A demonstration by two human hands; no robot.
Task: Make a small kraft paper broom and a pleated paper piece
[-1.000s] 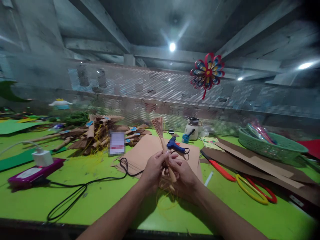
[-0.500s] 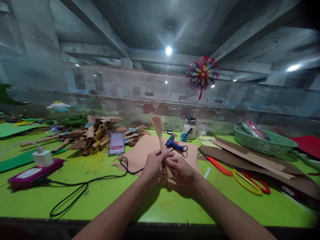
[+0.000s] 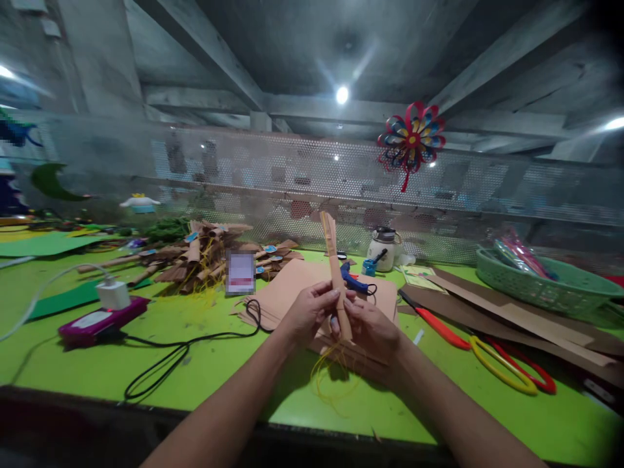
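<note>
Both hands grip the paper broom: my left hand [image 3: 308, 313] pinches its handle and my right hand [image 3: 371, 328] clasps the lower end. Since a second ago its [image 3: 335, 276] fanned bristles have turned edge-on and look narrow. It stands nearly upright above the green table [image 3: 146, 364], bristles upward, yellow string [image 3: 325, 374] dangling below.

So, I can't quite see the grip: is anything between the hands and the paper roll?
Nothing visible. Both the left hand and right hand hold the paper roll directly, upright above the card sheets.
</note>
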